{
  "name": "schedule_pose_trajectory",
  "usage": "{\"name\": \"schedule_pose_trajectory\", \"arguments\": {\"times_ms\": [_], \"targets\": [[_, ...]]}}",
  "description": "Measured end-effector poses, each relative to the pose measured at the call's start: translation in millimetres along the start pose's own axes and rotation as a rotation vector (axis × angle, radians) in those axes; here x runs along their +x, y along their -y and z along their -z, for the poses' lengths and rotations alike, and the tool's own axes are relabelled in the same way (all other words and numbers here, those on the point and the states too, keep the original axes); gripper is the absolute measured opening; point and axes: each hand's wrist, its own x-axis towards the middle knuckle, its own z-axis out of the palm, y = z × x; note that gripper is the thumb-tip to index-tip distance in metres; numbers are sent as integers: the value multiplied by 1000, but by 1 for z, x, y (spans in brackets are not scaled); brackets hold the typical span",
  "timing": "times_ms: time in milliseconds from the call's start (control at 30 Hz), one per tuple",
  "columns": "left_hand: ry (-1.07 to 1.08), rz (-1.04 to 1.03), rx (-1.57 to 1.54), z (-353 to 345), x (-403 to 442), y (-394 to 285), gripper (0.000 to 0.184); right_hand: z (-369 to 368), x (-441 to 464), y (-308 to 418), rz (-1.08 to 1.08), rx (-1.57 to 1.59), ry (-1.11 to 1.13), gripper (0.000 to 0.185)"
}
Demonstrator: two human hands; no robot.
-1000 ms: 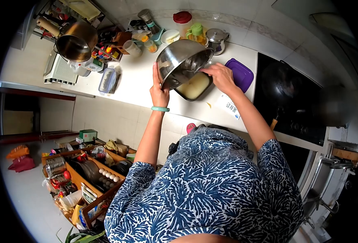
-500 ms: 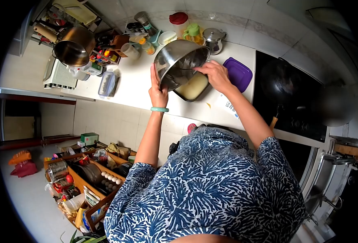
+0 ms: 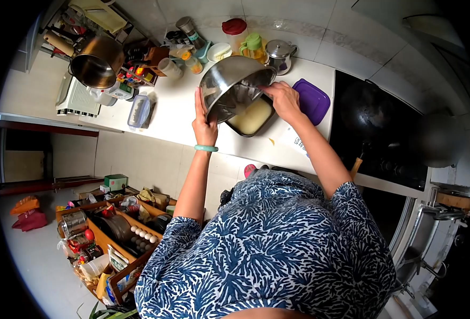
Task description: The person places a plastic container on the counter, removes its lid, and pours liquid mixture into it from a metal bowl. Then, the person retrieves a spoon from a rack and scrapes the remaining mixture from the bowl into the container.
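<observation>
Steel bowl (image 3: pixel 228 77) hangs tilted over the counter (image 3: pixel 174 119), its mouth facing about 5 o'clock (12 being the wall side) and its rim's long axis running from 2 to 8 o'clock. The left hand (image 3: pixel 205 128) grasps it at the rim's 8 o'clock end, fingers up along the outside. The right hand (image 3: pixel 284 101) reaches its fingertips to the mouth at 2 o'clock; whether they grip anything I cannot tell. Wet-looking streaks line the bowl's inside. Below, at 5 o'clock, a dark rectangular pan (image 3: pixel 237 129) contains pale yellow batter (image 3: pixel 254 116). Farther out from the bowl: a white dish (image 3: pixel 219 51) of pale pieces at 11, a green-lidded pitcher (image 3: pixel 252 49) of yellow liquid near 12:30, a purple lid (image 3: pixel 313 101) toward 3, and eggs (image 3: pixel 143 235) in a wooden rack (image 3: pixel 98 228) at 7.
</observation>
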Motion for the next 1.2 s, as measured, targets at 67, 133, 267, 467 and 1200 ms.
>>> {"name": "schedule_pose_trajectory", "arguments": {"times_ms": [67, 133, 267, 467, 1200], "targets": [[6, -43, 49, -1, -1, 4, 86, -5, 0, 2, -43, -40, 59, 39], [-11, -55, 39, -2, 0, 5, 85, -6, -14, -6, -38, -31, 51, 40], [-49, -31, 14, -2, -1, 10, 85, 5, -37, -19, -41, 6, 167, 41], [-44, -16, 23, -4, -3, 7, 86, 14, -26, -14, -84, -13, 30, 42], [-121, -14, -25, 1, -6, 6, 87, 28, -39, 13, -85, -69, 4, 37]]}}
